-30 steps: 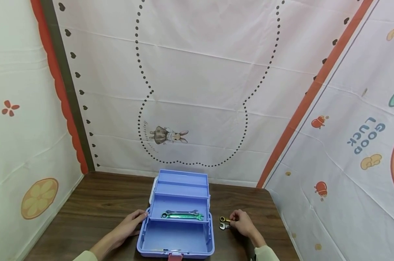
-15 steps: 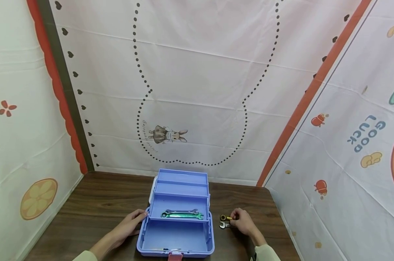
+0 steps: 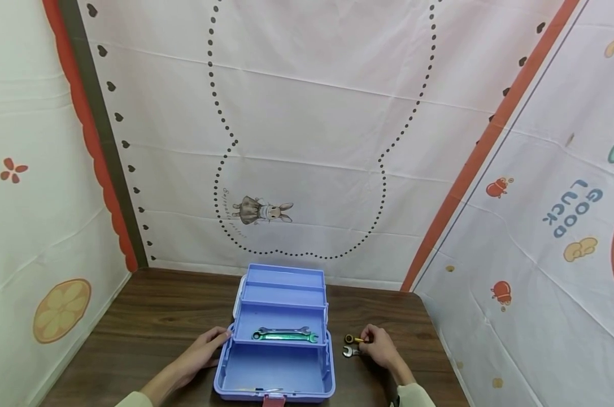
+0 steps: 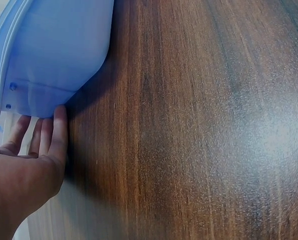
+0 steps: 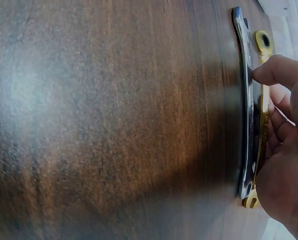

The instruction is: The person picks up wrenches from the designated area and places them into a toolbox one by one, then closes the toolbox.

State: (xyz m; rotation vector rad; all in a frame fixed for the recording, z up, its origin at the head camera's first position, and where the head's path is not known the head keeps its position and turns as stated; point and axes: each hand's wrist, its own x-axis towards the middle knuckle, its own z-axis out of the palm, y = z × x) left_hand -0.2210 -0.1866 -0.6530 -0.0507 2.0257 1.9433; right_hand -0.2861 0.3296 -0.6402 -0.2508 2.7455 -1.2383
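A desk (image 3: 174,299) with dark wood grain stands against printed cloth (image 3: 307,113), which hangs behind its far edge and along its left and right edges. Midway between the side edges, an open blue toolbox (image 3: 273,366) faces the wearer, its red latch (image 3: 274,401) on the front and its stepped trays raised toward the desk's far edge. The lowest tray (image 3: 273,316) carries a silver-coloured wrench (image 3: 285,330) and a green wrench (image 3: 285,337), laid side by side along its length, an arrangement that presumably suits the shallow, elongated space. Slim items (image 3: 266,390) lie along the compartment's front wall, too small to identify. The left hand (image 3: 200,350) grasps the toolbox at its left side, thumb at the rim and fingertips against the outer wall, apparently to steady it. Between the toolbox and the desk's right edge, the right hand (image 3: 380,347) has thumb and fingers closed about a gold wrench (image 5: 264,112). A chrome wrench (image 5: 247,112) lies on the desk just beside it, nearly parallel; whether the thumb tip also touches this one cannot be told. Grasping the shaft probably leaves the gold wrench balanced between its two ends.
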